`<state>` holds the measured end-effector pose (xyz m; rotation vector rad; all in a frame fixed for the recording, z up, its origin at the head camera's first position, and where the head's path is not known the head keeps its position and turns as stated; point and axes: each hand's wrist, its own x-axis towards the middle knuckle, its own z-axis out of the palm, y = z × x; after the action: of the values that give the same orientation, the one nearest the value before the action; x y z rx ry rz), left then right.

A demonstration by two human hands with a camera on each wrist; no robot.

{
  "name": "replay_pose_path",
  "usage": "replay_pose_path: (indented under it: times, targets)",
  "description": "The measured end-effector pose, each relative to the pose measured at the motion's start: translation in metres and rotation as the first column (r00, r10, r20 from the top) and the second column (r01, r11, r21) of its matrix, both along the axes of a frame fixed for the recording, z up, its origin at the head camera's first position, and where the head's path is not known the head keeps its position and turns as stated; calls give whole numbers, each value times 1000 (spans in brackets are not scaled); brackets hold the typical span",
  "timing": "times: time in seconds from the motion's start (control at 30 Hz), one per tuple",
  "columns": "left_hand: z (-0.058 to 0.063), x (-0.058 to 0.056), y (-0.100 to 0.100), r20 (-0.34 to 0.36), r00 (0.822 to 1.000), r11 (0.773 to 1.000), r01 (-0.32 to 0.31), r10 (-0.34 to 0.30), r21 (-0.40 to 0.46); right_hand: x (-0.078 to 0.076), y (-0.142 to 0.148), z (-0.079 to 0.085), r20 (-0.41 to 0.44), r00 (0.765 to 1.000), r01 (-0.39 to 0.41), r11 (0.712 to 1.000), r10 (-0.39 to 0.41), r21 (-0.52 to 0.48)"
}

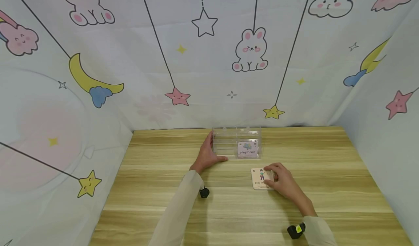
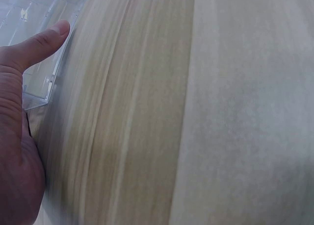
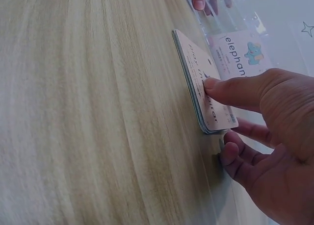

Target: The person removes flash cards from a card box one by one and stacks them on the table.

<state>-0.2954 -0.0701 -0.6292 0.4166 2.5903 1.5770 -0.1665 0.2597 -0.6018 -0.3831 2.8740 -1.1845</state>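
Note:
A clear plastic box with compartments (image 1: pixel 224 145) stands near the back of the table. Inside its front right compartment is an elephant card (image 1: pixel 247 150). My left hand (image 1: pixel 207 156) rests at the box's left front corner, fingers along the left side and the thumb stretched along the front edge. In the left wrist view that straight thumb (image 2: pixel 43 42) overlaps the box's edge. In front of the box, my right hand (image 1: pixel 284 181) grips a stack of cards (image 3: pixel 202 87) by its right side, thumb on top. The top card reads "play the guitar", partly covered by the thumb.
The wood-grain table (image 1: pixel 157 209) reaches back to a white cloth (image 1: pixel 209 75) printed with stars, clouds and bunnies. More cloth hangs at the left and right sides. A small black device sits at each wrist.

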Motion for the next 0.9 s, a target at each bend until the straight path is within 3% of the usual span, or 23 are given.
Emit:
replay_pose_path:
  times: [0.43, 0.63, 0.9]
  targets:
    - [-3, -2, -2, -14, 1000, 1000, -3, 3, -4, -5, 1, 3, -6, 1000, -23, 999, 23, 27]
    - [-2, -2, -2, -11, 1000, 1000, -4, 3, -4, -15, -1, 11, -36, 999, -34, 999, 35, 38]
    - [-3, -1, -1, -17, 1000, 1000, 4, -4, -2, -34, -7, 23, -86, 996, -32, 999, 30, -18]
